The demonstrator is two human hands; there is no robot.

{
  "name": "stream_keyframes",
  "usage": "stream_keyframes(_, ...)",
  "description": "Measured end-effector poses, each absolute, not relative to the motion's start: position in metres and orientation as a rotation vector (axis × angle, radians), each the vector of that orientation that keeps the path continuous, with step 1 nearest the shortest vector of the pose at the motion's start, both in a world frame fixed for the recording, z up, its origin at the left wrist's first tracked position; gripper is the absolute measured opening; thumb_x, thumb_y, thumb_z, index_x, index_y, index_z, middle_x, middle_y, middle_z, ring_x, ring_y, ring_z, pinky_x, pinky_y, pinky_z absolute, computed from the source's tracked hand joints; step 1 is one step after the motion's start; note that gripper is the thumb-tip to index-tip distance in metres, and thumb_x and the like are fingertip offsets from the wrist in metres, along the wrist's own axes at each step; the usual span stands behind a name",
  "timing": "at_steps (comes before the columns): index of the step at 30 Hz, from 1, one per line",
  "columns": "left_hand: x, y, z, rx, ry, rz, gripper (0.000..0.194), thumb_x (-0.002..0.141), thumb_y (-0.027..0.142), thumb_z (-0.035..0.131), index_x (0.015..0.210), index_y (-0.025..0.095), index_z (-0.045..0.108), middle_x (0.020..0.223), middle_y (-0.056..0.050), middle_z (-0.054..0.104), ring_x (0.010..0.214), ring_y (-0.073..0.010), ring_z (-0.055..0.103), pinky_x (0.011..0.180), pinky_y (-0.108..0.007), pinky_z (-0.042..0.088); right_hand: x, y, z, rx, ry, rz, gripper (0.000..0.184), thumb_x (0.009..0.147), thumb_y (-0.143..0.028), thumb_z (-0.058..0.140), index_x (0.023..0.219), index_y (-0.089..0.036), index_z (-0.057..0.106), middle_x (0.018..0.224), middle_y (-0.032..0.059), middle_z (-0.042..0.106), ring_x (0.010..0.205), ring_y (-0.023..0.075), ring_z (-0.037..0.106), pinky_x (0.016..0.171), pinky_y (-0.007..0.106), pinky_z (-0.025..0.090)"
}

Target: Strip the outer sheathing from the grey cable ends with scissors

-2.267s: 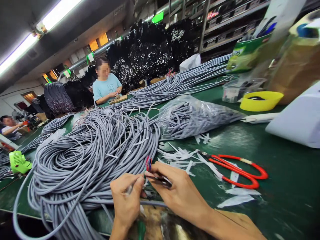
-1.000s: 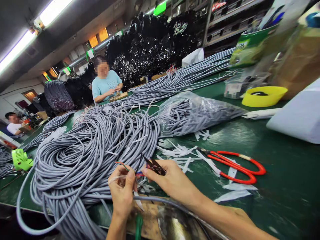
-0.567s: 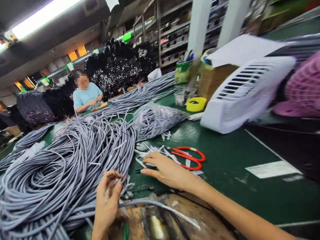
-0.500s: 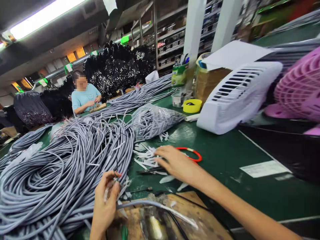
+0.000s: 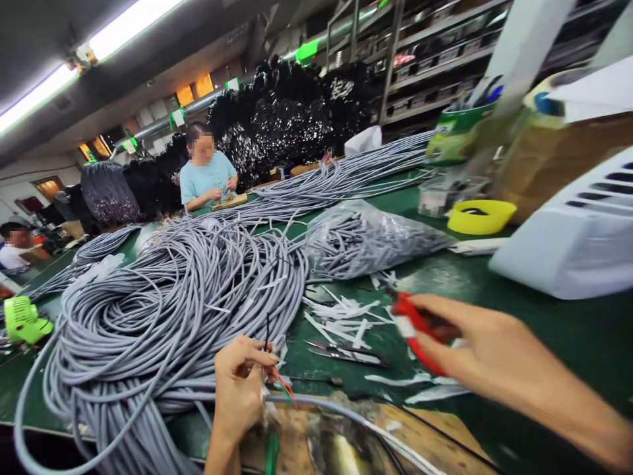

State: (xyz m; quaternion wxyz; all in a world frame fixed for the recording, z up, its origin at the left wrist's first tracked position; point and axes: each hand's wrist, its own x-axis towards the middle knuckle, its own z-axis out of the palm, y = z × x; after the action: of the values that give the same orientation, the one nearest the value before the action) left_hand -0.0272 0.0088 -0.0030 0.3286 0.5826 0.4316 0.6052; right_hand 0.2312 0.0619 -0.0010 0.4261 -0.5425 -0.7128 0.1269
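On the green table (image 5: pixel 445 282) sprawls a heap of grey cable (image 5: pixel 180 313). Right of it, the right hand (image 5: pixel 479 335) grips red-handled scissors (image 5: pixel 420 332) (blurred from here); the left hand (image 5: pixel 240 377), with snips (image 5: pixel 349 355) lying between the hands, pinches coloured wires (image 5: pixel 283 381).

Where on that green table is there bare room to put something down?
A wide bare patch of green table lies between the right hand, gripping red-handled scissors, and the white vented housing. A smaller one lies between that hand and the tip of the clear bag. It's crowded left, with grey cables, and mid-table, with white strips and snips.
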Motion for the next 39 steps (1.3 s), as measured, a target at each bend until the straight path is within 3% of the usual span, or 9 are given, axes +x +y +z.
stream_keyframes(5,-0.028,0.007,-0.002,1.602,1.254,1.603,0.018,0.065,0.007,0.059,0.053,0.017,0.067,0.067,-0.003,0.058,0.069,-0.0179,0.062,0.056,-0.024,0.048,0.164,0.039,0.008,-1.089,-2.132,0.465,0.012,0.072,-0.028,0.054,0.063,-0.021,0.052,0.061,0.0009,0.059,0.052,0.0134,0.052,0.050,0.025,0.041)
stream_keyframes(9,-0.029,0.007,-0.001,1.688,1.272,1.586,0.022,0.066,0.005,0.057,0.053,0.018,0.069,0.060,-0.002,0.058,0.058,-0.0140,0.058,0.055,-0.023,0.045,0.144,0.039,0.010,-1.079,-2.261,0.430,0.006,0.068,-0.022,0.054,0.063,-0.020,0.052,0.061,-0.0001,0.058,0.054,0.0137,0.052,0.051,0.024,0.040)
stream_keyframes(13,-0.031,0.007,-0.004,1.675,1.255,1.547,0.024,0.066,0.002,0.057,0.056,0.019,0.071,0.057,-0.001,0.060,0.055,-0.0125,0.055,0.052,-0.022,0.043,0.144,0.043,0.007,-1.071,-2.308,0.395,0.002,0.064,-0.018,0.053,0.064,-0.020,0.053,0.062,-0.0004,0.058,0.056,0.0138,0.052,0.052,0.023,0.038)
stream_keyframes(24,-0.030,0.006,-0.005,1.486,1.175,1.553,0.024,0.064,0.000,0.061,0.058,0.021,0.073,0.061,-0.002,0.068,0.060,-0.0148,0.065,0.056,-0.022,0.050,0.155,0.045,-0.002,-1.038,-2.290,0.490,0.011,0.069,-0.022,0.050,0.060,-0.020,0.044,0.057,-0.0016,0.052,0.051,0.0120,0.046,0.050,0.022,0.035)
stream_keyframes(34,-0.029,0.006,-0.003,1.458,1.084,1.624,0.020,0.067,0.004,0.063,0.059,0.020,0.072,0.060,-0.002,0.070,0.060,-0.0166,0.067,0.068,-0.029,0.053,0.158,0.047,-0.004,-1.048,-2.291,0.541,0.008,0.067,-0.020,0.050,0.061,-0.020,0.044,0.058,-0.0014,0.053,0.052,0.0115,0.045,0.050,0.022,0.036)
stream_keyframes(39,-0.026,0.006,-0.002,1.564,1.196,1.622,0.022,0.062,0.001,0.063,0.054,0.019,0.071,0.057,-0.002,0.069,0.056,-0.0139,0.064,0.056,-0.021,0.050,0.152,0.045,-0.005,-1.005,-2.341,0.497,0.007,0.065,-0.017,0.051,0.061,-0.020,0.046,0.059,-0.0018,0.052,0.052,0.0114,0.045,0.051,0.022,0.035)
